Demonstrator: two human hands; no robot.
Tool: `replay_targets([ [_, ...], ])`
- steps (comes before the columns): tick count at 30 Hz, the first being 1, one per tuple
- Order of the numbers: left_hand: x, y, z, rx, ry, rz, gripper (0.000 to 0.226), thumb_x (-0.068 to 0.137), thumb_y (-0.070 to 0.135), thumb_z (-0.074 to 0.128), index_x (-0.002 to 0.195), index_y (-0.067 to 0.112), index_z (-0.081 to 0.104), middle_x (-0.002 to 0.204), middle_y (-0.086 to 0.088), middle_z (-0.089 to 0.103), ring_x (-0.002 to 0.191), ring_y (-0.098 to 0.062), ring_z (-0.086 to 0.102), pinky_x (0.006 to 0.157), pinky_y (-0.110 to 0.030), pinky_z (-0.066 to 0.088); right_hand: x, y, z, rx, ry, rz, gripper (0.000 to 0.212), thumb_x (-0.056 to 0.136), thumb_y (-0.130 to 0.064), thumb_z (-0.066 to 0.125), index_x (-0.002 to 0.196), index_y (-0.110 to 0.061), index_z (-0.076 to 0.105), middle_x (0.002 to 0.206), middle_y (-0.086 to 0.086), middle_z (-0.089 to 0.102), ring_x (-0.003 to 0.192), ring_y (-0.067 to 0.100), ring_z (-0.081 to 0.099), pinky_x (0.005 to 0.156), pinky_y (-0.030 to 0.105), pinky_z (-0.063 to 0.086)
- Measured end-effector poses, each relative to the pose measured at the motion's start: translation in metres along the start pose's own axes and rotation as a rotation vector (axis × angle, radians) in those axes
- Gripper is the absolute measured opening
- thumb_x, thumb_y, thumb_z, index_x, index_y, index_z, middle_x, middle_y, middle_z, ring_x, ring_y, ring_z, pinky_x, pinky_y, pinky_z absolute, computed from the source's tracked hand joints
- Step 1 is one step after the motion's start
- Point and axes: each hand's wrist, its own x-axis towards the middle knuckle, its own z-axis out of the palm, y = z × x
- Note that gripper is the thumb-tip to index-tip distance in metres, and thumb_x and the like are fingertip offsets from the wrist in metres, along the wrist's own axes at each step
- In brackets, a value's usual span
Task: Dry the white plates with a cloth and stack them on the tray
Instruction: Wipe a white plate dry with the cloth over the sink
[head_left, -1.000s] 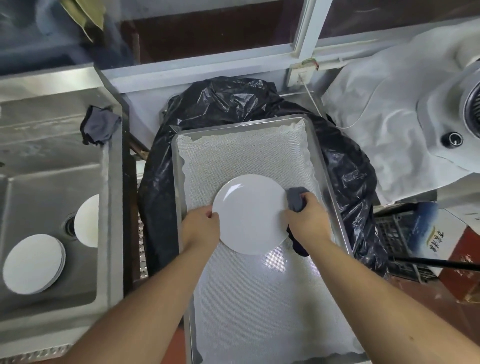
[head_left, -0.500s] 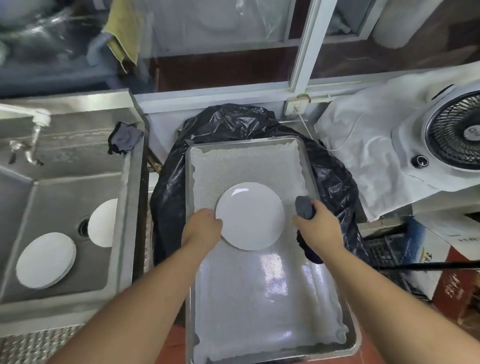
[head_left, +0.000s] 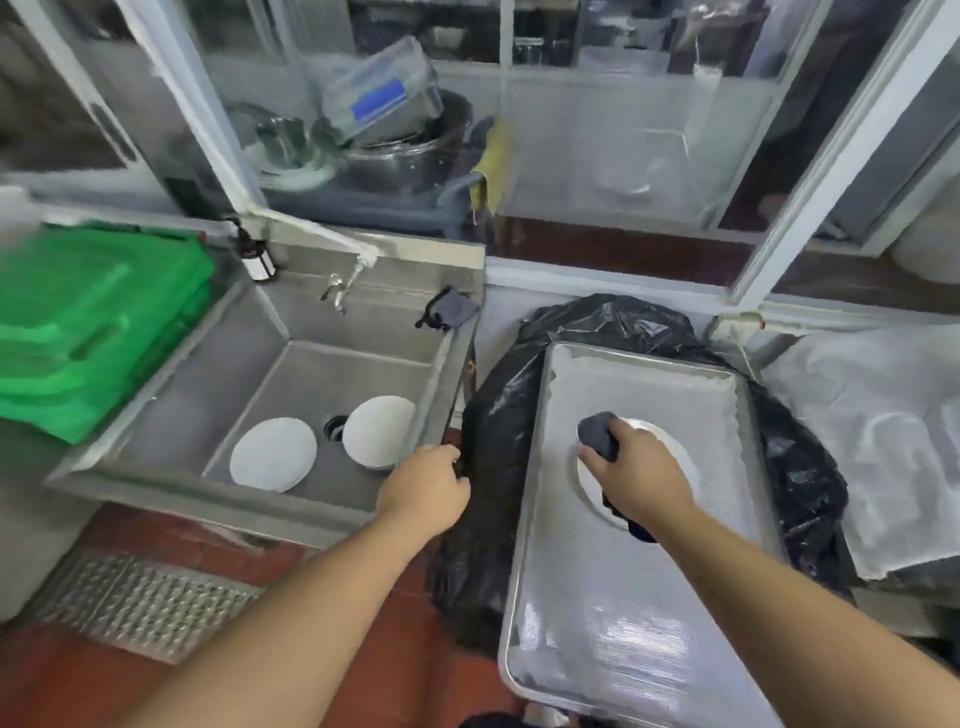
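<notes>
While right hand (head_left: 638, 470) grips cloth (head_left: 597, 435) on plate (head_left: 680, 457) | tray (head_left: 644, 613) — steel sink (head_left: 358, 364) beside | left hand (head_left: 423, 488) curled, empty.

White plates: three — one (head_left: 680, 457) on tray (head_left: 550, 405), two (head_left: 274, 461) (head_left: 378, 430) in sink (head_left: 249, 364). Dark cloths: two (head_left: 597, 435) (head_left: 451, 313). Hands: two (head_left: 426, 488) (head_left: 641, 478).

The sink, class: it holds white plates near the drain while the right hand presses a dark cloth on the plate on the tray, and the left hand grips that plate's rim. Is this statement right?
Not quite. The head view shows the left hand off the plate, out by the sink edge, touching no plate. The rest stands: white plates lie near the drain, and the right hand presses the dark cloth on the tray plate.
</notes>
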Motion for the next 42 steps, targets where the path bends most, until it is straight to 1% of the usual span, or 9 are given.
replay_targets([
  [3, -0.029, -0.062, -0.022, 0.01, 0.021, -0.051, 0.044, 0.101, 0.04, 0.056, 0.143, 0.029, 0.058, 0.147, -0.002, 0.056, 0.125, -0.032, 0.06, 0.096, -0.045, 0.055, -0.011, -0.058, 0.031, -0.11, -0.064, -0.07, 0.024, 0.102, -0.056, 0.058, 0.108, -0.033, 0.055, 0.082, -0.006, 0.066, 0.063, 0.017, 0.064, 0.054, 0.027, 0.043],
  [8, -0.092, -0.182, -0.049, 0.008, 0.057, -0.115, 0.049, 0.097, 0.04, 0.058, 0.144, 0.028, 0.057, 0.148, -0.003, 0.057, 0.129, -0.029, 0.06, 0.104, -0.042, 0.053, -0.049, -0.159, 0.095, -0.248, -0.119, -0.23, 0.057, 0.101, -0.06, 0.056, 0.146, -0.025, 0.053, 0.131, 0.011, 0.063, 0.108, 0.034, 0.066, 0.077, 0.036, 0.045],
  [14, -0.158, -0.293, -0.085, -0.039, 0.131, -0.265, 0.048, 0.098, 0.045, 0.057, 0.145, 0.033, 0.056, 0.145, -0.001, 0.059, 0.122, -0.029, 0.065, 0.096, -0.043, 0.058, -0.089, -0.264, 0.16, -0.339, -0.225, -0.432, 0.053, 0.104, -0.053, 0.055, 0.146, -0.02, 0.052, 0.127, 0.012, 0.067, 0.103, 0.033, 0.068, 0.078, 0.042, 0.056],
  [21, -0.19, -0.365, -0.119, -0.086, 0.179, -0.367, 0.041, 0.099, 0.041, 0.057, 0.139, 0.031, 0.06, 0.147, -0.006, 0.056, 0.119, -0.026, 0.065, 0.092, -0.042, 0.06, -0.101, -0.359, 0.214, -0.422, -0.307, -0.591, 0.038, 0.103, -0.05, 0.053, 0.126, -0.02, 0.058, 0.108, 0.004, 0.061, 0.082, 0.023, 0.055, 0.065, 0.034, 0.046],
  [24, -0.188, -0.385, -0.126, -0.117, 0.188, -0.401, 0.046, 0.1, 0.041, 0.058, 0.145, 0.029, 0.057, 0.148, -0.003, 0.055, 0.124, -0.024, 0.061, 0.101, -0.039, 0.056, -0.092, -0.39, 0.236, -0.452, -0.335, -0.648, 0.031, 0.103, -0.053, 0.051, 0.113, -0.023, 0.054, 0.108, 0.004, 0.064, 0.082, 0.024, 0.057, 0.068, 0.036, 0.052],
  [27, -0.174, -0.403, -0.128, -0.132, 0.182, -0.445, 0.041, 0.1, 0.038, 0.059, 0.14, 0.027, 0.061, 0.146, -0.003, 0.056, 0.113, -0.021, 0.063, 0.091, -0.032, 0.054, -0.077, -0.415, 0.257, -0.458, -0.399, -0.682, 0.03, 0.102, -0.054, 0.05, 0.108, -0.025, 0.051, 0.113, 0.006, 0.063, 0.094, 0.03, 0.064, 0.078, 0.042, 0.059],
  [33, -0.114, -0.427, -0.149, -0.071, 0.124, -0.511, 0.038, 0.1, 0.037, 0.06, 0.136, 0.025, 0.062, 0.144, -0.007, 0.057, 0.126, -0.028, 0.062, 0.095, -0.038, 0.054, -0.022, -0.453, 0.294, -0.508, -0.477, -0.717, 0.02, 0.099, -0.049, 0.047, 0.097, -0.031, 0.039, 0.111, 0.008, 0.062, 0.093, 0.032, 0.065, 0.078, 0.038, 0.054],
  [38, -0.034, -0.428, -0.188, 0.003, 0.079, -0.548, 0.043, 0.101, 0.036, 0.061, 0.142, 0.024, 0.056, 0.136, -0.005, 0.06, 0.119, -0.026, 0.064, 0.099, -0.048, 0.059, 0.062, -0.483, 0.307, -0.554, -0.514, -0.704, 0.04, 0.102, -0.054, 0.049, 0.125, -0.021, 0.053, 0.128, 0.009, 0.063, 0.108, 0.036, 0.067, 0.085, 0.041, 0.055],
  [42, 0.023, -0.422, -0.208, 0.064, 0.035, -0.528, 0.044, 0.103, 0.04, 0.059, 0.142, 0.021, 0.054, 0.136, -0.011, 0.061, 0.117, -0.03, 0.065, 0.098, -0.049, 0.059, 0.119, -0.488, 0.312, -0.548, -0.556, -0.684, 0.041, 0.103, -0.055, 0.047, 0.126, -0.022, 0.052, 0.129, 0.008, 0.06, 0.106, 0.036, 0.067, 0.087, 0.045, 0.058],
])
